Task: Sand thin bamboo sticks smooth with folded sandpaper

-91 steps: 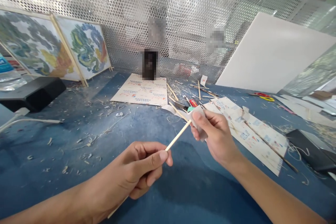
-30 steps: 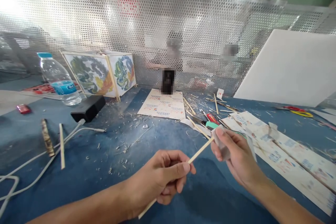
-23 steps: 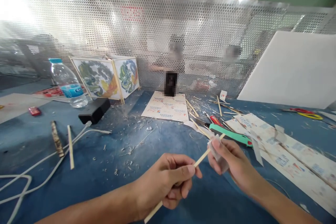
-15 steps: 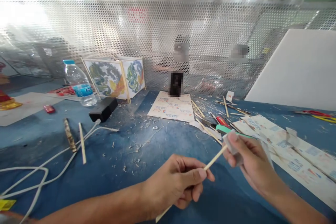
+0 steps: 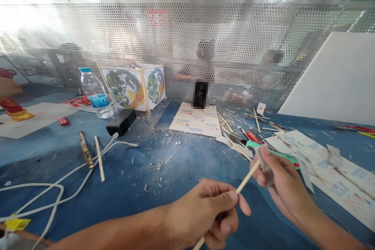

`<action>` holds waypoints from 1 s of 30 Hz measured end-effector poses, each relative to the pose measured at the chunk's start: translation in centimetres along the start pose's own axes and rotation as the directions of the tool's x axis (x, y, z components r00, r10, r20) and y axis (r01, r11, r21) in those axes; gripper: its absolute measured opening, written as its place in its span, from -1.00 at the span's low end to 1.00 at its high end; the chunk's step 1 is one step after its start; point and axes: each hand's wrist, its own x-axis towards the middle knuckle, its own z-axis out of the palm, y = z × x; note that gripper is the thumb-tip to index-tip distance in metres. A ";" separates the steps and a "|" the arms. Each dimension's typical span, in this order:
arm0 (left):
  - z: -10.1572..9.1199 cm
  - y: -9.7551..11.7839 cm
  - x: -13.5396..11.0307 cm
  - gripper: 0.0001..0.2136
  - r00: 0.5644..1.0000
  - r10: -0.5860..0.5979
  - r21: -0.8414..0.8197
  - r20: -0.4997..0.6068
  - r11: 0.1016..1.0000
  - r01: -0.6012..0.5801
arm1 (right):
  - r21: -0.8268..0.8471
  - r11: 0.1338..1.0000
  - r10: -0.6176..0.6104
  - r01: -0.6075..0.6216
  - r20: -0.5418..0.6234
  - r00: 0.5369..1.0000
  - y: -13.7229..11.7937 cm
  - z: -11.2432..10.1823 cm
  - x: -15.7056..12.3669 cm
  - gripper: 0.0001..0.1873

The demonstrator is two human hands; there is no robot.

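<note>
My left hand is closed, pinching a thin wooden stick between thumb and forefinger. The stick slants up to the right into my right hand. That hand is closed too, wrapping a small folded piece of grey-white paper round the stick's upper end. Both hands hover low over the blue tabletop, which is strewn with wood shavings.
A painted paper lantern box, a water bottle and a black charger with white cable sit at left. Printed sheets, loose sticks, a green-handled cutter and a white board lie right. Perforated metal screen behind.
The view has swung left and up, so more of the left table shows. Both hands with the stick have shifted right and lower in the picture; their grip is the same.
</note>
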 end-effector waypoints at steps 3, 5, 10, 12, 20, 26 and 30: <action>-0.1 -0.1 0.0 -0.72 0.997 -0.061 0.022 0.042 0.998 0.061 | -0.069 0.998 0.016 -0.010 0.091 0.996 0.2 0.3 -0.4 -0.40; -0.1 -0.3 0.0 -0.75 0.997 -0.051 -0.015 0.059 0.999 0.052 | -0.137 0.991 0.017 0.011 0.202 0.979 0.3 0.4 -0.9 -0.38; -0.1 -0.2 0.0 -0.80 0.999 0.012 -0.082 0.045 0.997 -0.008 | -0.134 0.990 0.012 0.043 0.381 0.925 0.6 0.3 -1.3 -0.38; 0.1 -0.1 -0.2 -0.79 0.999 0.033 -0.084 0.019 0.996 -0.031 | -0.090 0.995 -0.002 0.035 0.347 0.938 0.7 0.2 -1.1 -0.45; 0.0 -0.3 -0.2 -0.76 0.999 0.040 -0.053 -0.018 0.998 -0.041 | -0.251 0.964 0.038 0.087 0.454 0.890 0.3 1.1 -1.5 -0.37; 0.1 0.2 0.1 -0.75 0.999 0.006 -0.048 -0.041 0.999 -0.008 | -0.113 0.987 -0.085 0.118 0.259 0.962 -0.2 0.9 -1.4 -0.44; 0.3 0.3 0.1 -0.74 0.997 -0.028 -0.032 -0.073 0.999 0.026 | -0.139 0.989 0.029 0.039 0.454 0.890 -0.4 0.9 -1.6 -0.40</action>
